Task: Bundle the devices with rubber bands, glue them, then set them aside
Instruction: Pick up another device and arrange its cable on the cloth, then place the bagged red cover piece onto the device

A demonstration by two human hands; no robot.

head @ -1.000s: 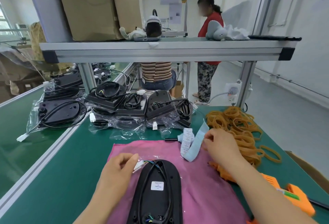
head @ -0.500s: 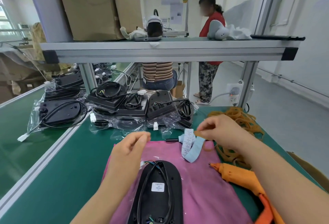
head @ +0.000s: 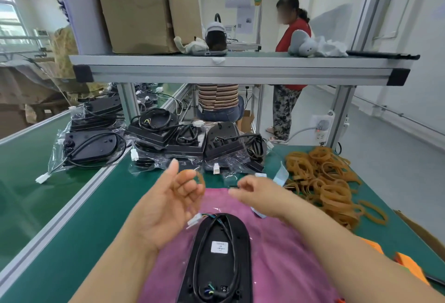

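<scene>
A black oval device (head: 218, 257) with a cable coiled on its back and a white label lies on a pink cloth (head: 291, 261) right before me. My left hand (head: 168, 204) is raised above the cloth's far end, thumb up, fingers curled, with a tan rubber band (head: 201, 178) looped around the fingers. My right hand (head: 258, 194) hovers just to the right of it, blurred, fingers loosely curled, nothing visible in it. A pile of tan rubber bands (head: 322, 182) lies on the green table to the right.
Several black devices in clear bags (head: 168, 139) are heaped at the back under a metal shelf (head: 216, 69). An orange glue gun (head: 409, 264) lies at the right edge. A pale blue label strip (head: 280, 175) sits behind my right hand. People work beyond the bench.
My right hand picked a band from the pile and brought it left. The band now sits on my raised left hand, which has left the device's white connector.
</scene>
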